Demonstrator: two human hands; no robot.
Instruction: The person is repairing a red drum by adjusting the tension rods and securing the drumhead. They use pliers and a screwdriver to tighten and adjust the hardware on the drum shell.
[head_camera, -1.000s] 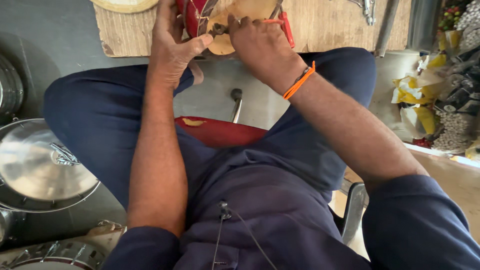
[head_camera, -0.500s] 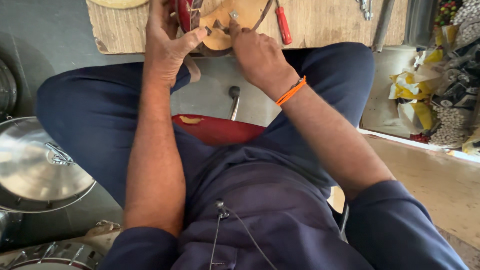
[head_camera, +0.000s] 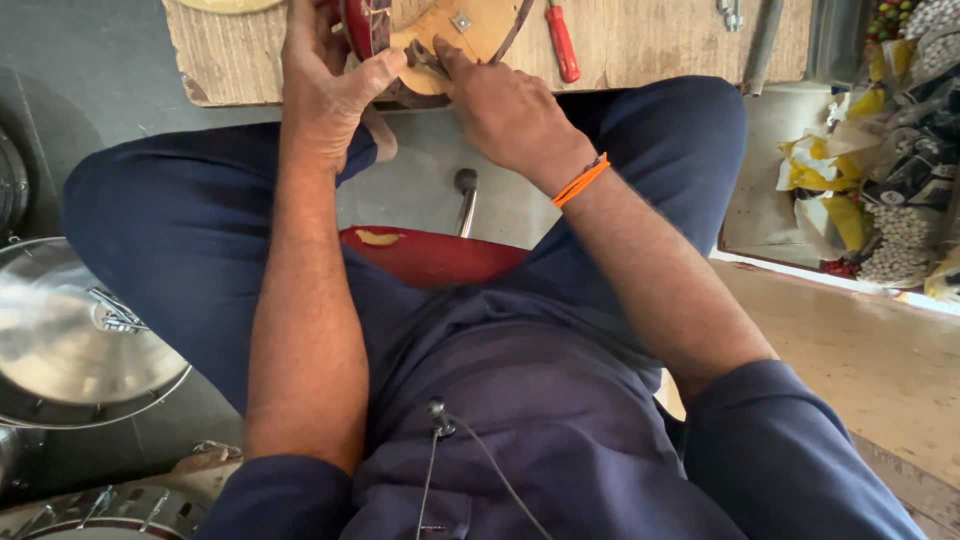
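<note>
I sit with my knees apart before a low wooden board (head_camera: 640, 55). My left hand (head_camera: 325, 85) grips a round drum-like piece with a red rim (head_camera: 360, 25), thumb across its tan face (head_camera: 470, 35). My right hand (head_camera: 505, 110), an orange thread band on its wrist, pinches a small dark part (head_camera: 425, 55) against that tan face near a small square metal plate (head_camera: 461, 20). What the fingers hold is too small to name.
A red-handled screwdriver (head_camera: 563, 45) and metal tools (head_camera: 730, 12) lie on the board. A hammer (head_camera: 466, 195) rests on the floor between my legs by a red seat (head_camera: 430, 258). Shiny metal drum shells (head_camera: 70, 335) stand at left; packets and bags (head_camera: 880, 190) at right.
The view has shifted slightly so the board sits a little lower. My right hand has slid left along the tan face toward my left thumb.
</note>
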